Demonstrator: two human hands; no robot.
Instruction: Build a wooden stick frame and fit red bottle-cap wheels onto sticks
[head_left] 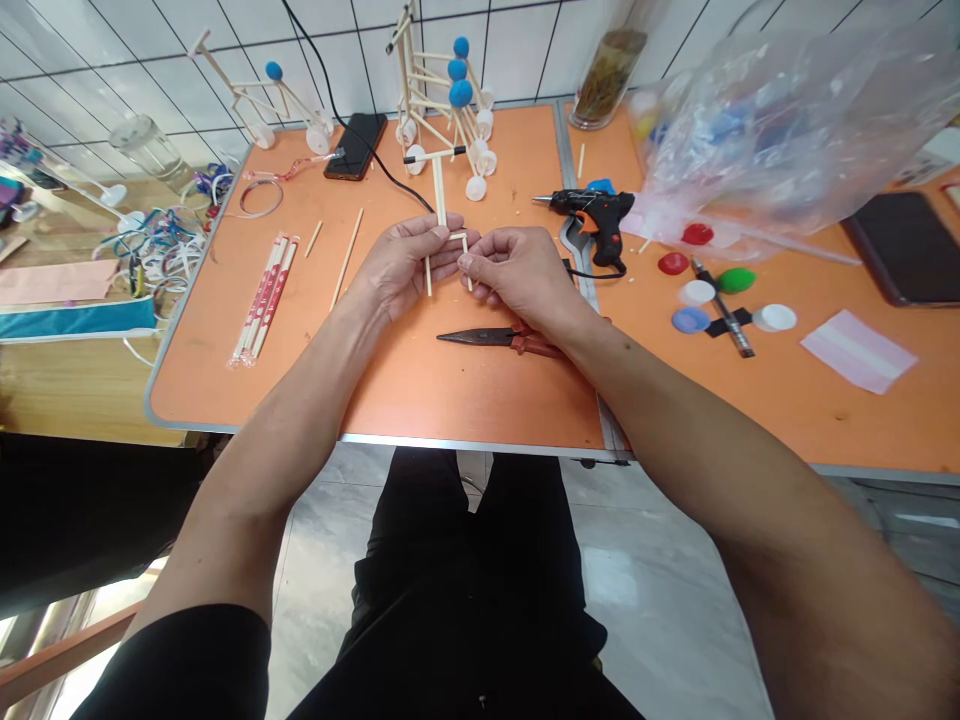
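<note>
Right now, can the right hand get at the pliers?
Probably yes: the pliers lie close by with nothing visible between, though the right hand may first need to release the thin stick.

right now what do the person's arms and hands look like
The left hand and right hand are bare, no gloves, rings or watch showing; left forearm and right forearm are uncovered. A plain black left sleeve shows; no right sleeve is in view.

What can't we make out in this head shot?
All in the head view:
- Stick frame: partly hidden by the left hand.
- Short stick: partly covered by the right hand; its joint is too small to judge.
- Pliers: handles partly behind the right forearm.
- Plastic bag: contents blurred by crumpled plastic.
- Wrapped sticks: print too small.
</note>
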